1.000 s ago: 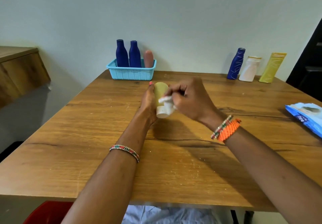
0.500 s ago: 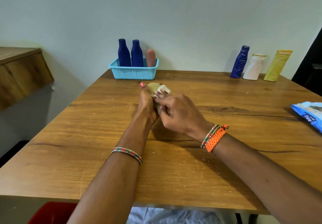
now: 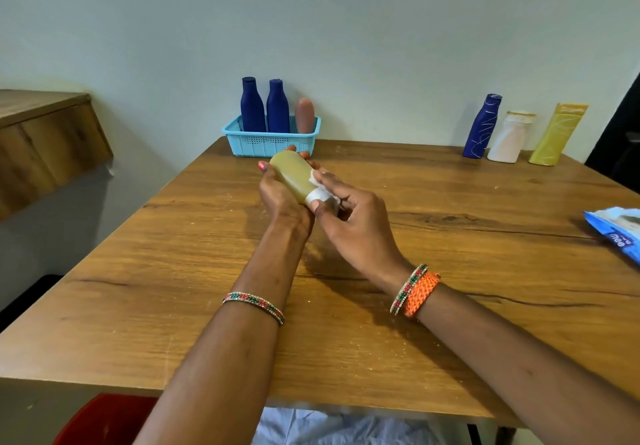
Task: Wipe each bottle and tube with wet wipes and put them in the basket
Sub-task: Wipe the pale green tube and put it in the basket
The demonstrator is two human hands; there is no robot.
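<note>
Fingers (image 3: 298, 155) of the left hand (image 3: 280, 198) curl round the yellow bottle (image 3: 294, 176) above the counter (image 3: 450, 236). The right hand (image 3: 349, 223) pinches a wet wipe (image 3: 320, 195), wiping. Next it goes into the basket (image 3: 270, 141).

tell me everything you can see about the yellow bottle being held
The yellow bottle is a small, rounded, olive-yellow container that looks like translucent plastic, with a white cap at its near end. It is held above the table, lying tilted with its rounded base toward the basket and its cap toward the person. The left hand cradles it from below and behind, fingers curled round its body. The right hand presses a white wet wipe against its cap end. Any label is not visible.
</note>
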